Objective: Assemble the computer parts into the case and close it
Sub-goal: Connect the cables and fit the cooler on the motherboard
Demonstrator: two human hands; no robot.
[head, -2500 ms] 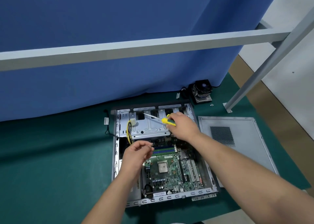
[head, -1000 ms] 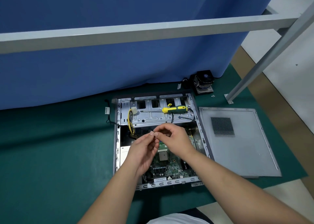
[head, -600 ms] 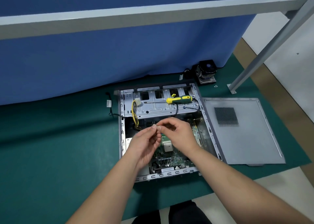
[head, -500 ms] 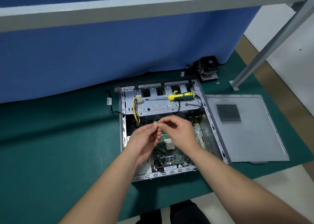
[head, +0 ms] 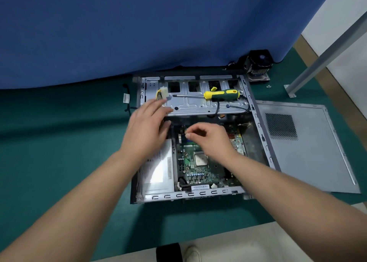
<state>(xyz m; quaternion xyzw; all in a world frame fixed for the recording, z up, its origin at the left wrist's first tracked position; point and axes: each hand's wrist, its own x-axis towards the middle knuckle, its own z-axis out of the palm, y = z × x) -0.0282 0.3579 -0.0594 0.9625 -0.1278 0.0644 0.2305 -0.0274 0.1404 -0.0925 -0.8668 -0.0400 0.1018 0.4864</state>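
A workshop bench: green mat [head: 59,162], blue curtain [head: 139,23], metal frame [head: 327,49].

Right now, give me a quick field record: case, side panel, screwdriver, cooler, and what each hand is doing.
case: open case, lying flat on the green mat, motherboard exposed
side panel: side panel off, flat on the mat right of the case
screwdriver: screwdriver lying on the drive bracket, no hand on it
cooler: CPU cooler outside the case, behind it
left hand: left hand fingers extended, blurred, over the case's left part
right hand: right hand fingertips pinched over the motherboard; item too small to identify
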